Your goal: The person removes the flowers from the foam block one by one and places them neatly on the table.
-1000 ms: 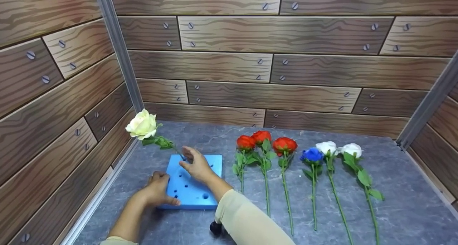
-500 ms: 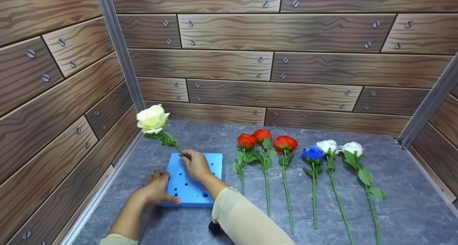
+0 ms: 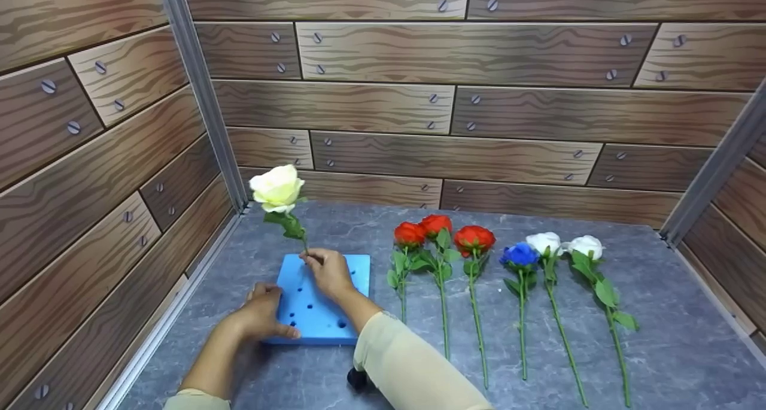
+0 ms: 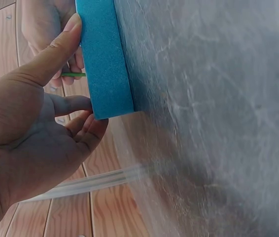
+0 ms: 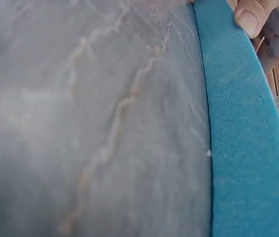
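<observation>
My right hand (image 3: 329,275) pinches the green stem of a pale yellow rose (image 3: 277,188) over the back left part of a blue foam block (image 3: 326,331) with several holes. The bloom stands above the block, leaning slightly left. In the left wrist view the stem (image 4: 73,74) meets the block's top face; how deep it sits is hidden. My left hand (image 3: 260,314) grips the block's left side, thumb at the front and fingers curled at the far side. The right wrist view shows the block's side (image 5: 243,113) and the left thumb (image 5: 249,22).
To the right on the grey marbled table (image 3: 419,386) lie several roses: red ones (image 3: 474,240), a blue one (image 3: 519,254) and white ones (image 3: 585,247), stems toward me. Wood-patterned walls (image 3: 383,111) enclose the back and sides. A black knob-like object (image 3: 357,379) shows beneath the right sleeve.
The right fingers have closed on the rose stem. The bloom has swung up and to the right, so the rose stands more upright. The left hand stays on the block.
</observation>
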Demonstrator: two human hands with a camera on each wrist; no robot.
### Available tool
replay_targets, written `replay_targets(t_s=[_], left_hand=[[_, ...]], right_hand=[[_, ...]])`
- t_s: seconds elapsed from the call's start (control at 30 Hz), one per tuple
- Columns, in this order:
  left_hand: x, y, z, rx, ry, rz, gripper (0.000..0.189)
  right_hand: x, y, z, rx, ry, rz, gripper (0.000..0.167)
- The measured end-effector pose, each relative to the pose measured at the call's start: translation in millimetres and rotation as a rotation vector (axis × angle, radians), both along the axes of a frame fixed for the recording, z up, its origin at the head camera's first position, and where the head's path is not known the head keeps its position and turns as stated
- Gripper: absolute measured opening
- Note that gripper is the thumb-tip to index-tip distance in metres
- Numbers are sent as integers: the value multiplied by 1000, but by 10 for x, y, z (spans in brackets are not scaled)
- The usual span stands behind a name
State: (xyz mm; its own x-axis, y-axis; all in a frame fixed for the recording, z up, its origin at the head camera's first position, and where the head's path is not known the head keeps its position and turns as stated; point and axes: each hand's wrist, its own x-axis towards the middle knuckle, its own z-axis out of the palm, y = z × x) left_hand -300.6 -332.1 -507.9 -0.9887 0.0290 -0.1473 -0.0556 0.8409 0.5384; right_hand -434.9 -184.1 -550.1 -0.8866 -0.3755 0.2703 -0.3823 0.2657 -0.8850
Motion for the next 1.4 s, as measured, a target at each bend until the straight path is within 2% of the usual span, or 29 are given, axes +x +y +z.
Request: replay_targets(t_s=[0.13, 0.27, 0.53, 0.87, 0.97, 1.17, 1.4], left_hand=[[9, 9, 5, 3, -18, 13, 115], [10, 20, 25, 11, -22, 22, 114], [13, 40, 19, 11, -26, 42, 114], [-16, 63, 54, -25, -61, 47, 117], [-23, 78, 51, -36, -79, 43, 118], [-11, 74, 55, -42, -99, 38, 119], [9, 79, 89, -49, -100, 22, 117]], right_hand=[[11, 1, -16, -45, 27, -17, 20], [21, 17, -18, -79, 14, -19, 22], [17, 90, 7, -166, -119, -14, 24], [-19, 181, 25, -454, -232, 49, 31], [-10, 280, 53, -448, -223, 47, 30], [56, 454, 131, -360, -169, 54, 27], [186, 600, 167, -325, -188, 30, 21]])
